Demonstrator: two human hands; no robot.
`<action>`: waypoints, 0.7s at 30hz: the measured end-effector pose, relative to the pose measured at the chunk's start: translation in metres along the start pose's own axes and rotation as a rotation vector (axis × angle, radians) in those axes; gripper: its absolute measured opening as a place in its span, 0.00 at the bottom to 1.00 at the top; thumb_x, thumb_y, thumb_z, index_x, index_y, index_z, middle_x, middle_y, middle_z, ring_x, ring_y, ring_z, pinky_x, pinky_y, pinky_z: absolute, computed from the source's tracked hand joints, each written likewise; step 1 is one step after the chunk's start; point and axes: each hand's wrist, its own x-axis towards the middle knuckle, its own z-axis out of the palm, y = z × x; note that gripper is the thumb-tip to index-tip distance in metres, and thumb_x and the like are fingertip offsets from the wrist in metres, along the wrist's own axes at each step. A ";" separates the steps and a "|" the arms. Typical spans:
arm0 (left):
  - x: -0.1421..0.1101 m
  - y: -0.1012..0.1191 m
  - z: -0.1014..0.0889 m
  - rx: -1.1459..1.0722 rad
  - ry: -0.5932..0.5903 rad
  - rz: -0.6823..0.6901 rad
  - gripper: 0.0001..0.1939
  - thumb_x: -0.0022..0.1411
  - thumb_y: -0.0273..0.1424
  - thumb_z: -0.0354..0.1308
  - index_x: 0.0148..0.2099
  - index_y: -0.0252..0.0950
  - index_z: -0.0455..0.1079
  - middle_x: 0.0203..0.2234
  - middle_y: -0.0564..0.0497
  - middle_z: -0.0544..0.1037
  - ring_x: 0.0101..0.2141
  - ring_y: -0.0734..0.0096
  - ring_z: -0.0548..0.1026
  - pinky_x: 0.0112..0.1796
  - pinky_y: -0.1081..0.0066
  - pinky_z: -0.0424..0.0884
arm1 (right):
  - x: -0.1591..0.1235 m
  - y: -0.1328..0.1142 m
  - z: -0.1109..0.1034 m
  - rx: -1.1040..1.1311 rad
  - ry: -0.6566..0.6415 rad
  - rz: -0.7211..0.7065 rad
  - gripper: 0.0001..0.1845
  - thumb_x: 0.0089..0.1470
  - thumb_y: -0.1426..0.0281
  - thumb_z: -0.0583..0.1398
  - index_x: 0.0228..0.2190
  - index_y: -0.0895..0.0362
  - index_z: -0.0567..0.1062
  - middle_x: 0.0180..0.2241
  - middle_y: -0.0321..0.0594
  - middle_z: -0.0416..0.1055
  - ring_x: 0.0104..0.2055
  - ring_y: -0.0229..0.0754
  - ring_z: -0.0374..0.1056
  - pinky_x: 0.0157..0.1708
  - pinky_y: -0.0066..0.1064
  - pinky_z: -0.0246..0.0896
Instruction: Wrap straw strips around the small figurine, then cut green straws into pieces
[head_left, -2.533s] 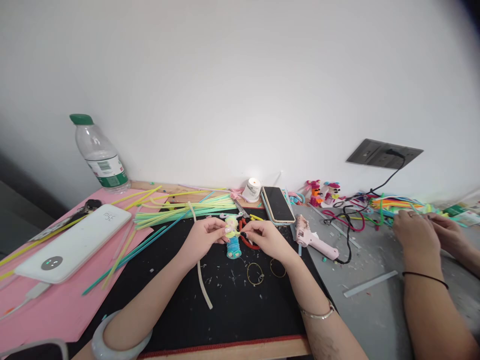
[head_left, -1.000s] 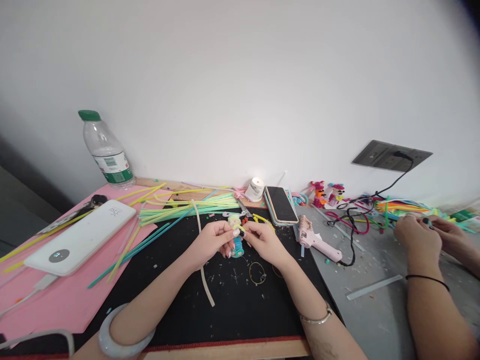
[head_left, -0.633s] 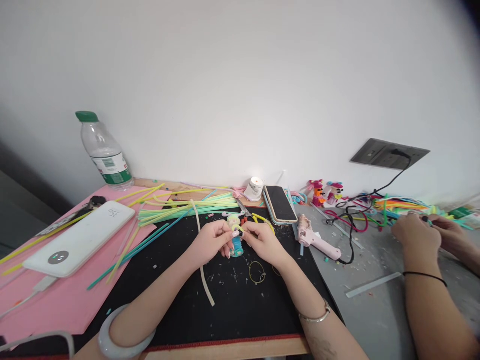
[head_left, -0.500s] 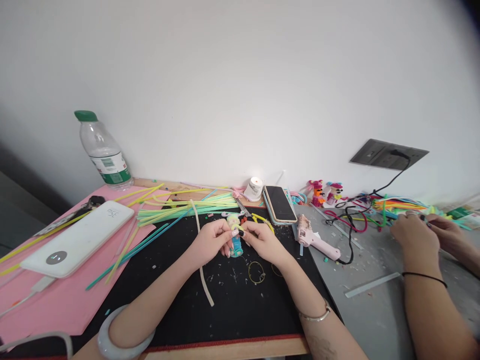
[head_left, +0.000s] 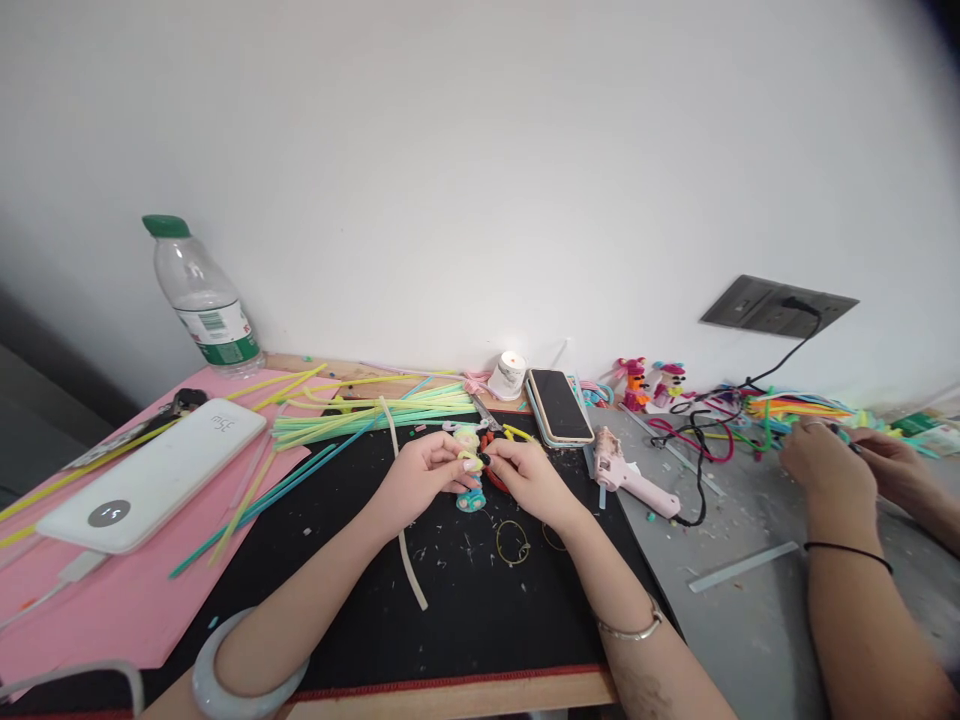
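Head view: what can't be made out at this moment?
- Head view: middle of figure, hidden by left hand and right hand.
- Head view: grips of red-handled tool, partly behind right hand.
- Head view: anything inside other person's hands, covered by fingers.
- Head view: far end of white cable, past left edge.

Soft light, wall (head_left: 465, 270) brightest mid-frame; 1 dark upper-right corner; edges stretched.

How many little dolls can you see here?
3: a yellow-and-blue doll in your left hand and right hand, an orange doll and a pink doll by the wall. More may be hidden.
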 end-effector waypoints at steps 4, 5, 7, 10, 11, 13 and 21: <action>0.002 -0.002 -0.001 0.021 0.006 0.004 0.14 0.47 0.36 0.65 0.33 0.33 0.66 0.24 0.51 0.77 0.25 0.70 0.77 0.31 0.69 0.73 | 0.000 0.000 0.000 -0.050 0.020 -0.001 0.13 0.57 0.72 0.51 0.21 0.57 0.65 0.20 0.31 0.58 0.23 0.34 0.53 0.26 0.25 0.47; 0.002 -0.002 -0.001 0.033 0.001 0.010 0.15 0.47 0.36 0.65 0.33 0.33 0.66 0.23 0.51 0.77 0.24 0.69 0.77 0.30 0.68 0.73 | 0.000 0.000 0.000 -0.060 0.022 -0.002 0.13 0.57 0.72 0.51 0.21 0.57 0.64 0.20 0.31 0.58 0.23 0.34 0.53 0.26 0.25 0.47; 0.003 -0.003 -0.002 0.062 -0.003 0.029 0.15 0.48 0.36 0.64 0.36 0.33 0.66 0.22 0.52 0.77 0.23 0.69 0.77 0.29 0.68 0.73 | -0.001 0.000 -0.001 -0.066 0.017 -0.005 0.13 0.57 0.72 0.51 0.21 0.57 0.64 0.20 0.31 0.58 0.23 0.34 0.53 0.26 0.25 0.48; 0.002 -0.002 -0.003 0.095 -0.012 0.071 0.16 0.50 0.36 0.63 0.39 0.34 0.66 0.19 0.54 0.75 0.22 0.69 0.76 0.27 0.68 0.73 | 0.000 0.000 -0.001 -0.058 0.009 -0.007 0.13 0.57 0.72 0.51 0.22 0.57 0.64 0.20 0.31 0.58 0.23 0.34 0.53 0.26 0.26 0.47; 0.002 -0.002 -0.003 0.100 -0.016 0.082 0.16 0.50 0.36 0.62 0.39 0.34 0.66 0.18 0.55 0.74 0.21 0.69 0.75 0.27 0.68 0.73 | 0.000 0.000 -0.001 -0.051 0.008 -0.005 0.13 0.57 0.72 0.51 0.21 0.57 0.64 0.20 0.31 0.58 0.23 0.33 0.53 0.26 0.26 0.47; 0.001 0.001 -0.002 0.108 -0.024 0.098 0.15 0.51 0.36 0.62 0.39 0.34 0.67 0.18 0.56 0.73 0.21 0.70 0.75 0.28 0.69 0.73 | -0.001 0.001 -0.002 -0.017 0.008 0.008 0.13 0.57 0.71 0.52 0.21 0.58 0.65 0.19 0.31 0.58 0.23 0.33 0.53 0.26 0.26 0.48; 0.002 0.003 -0.004 0.083 -0.031 0.088 0.12 0.52 0.34 0.61 0.38 0.32 0.71 0.21 0.54 0.74 0.21 0.74 0.73 0.26 0.73 0.71 | -0.004 0.004 -0.013 0.620 -0.079 0.152 0.11 0.54 0.64 0.57 0.36 0.58 0.69 0.23 0.35 0.69 0.17 0.30 0.55 0.17 0.23 0.46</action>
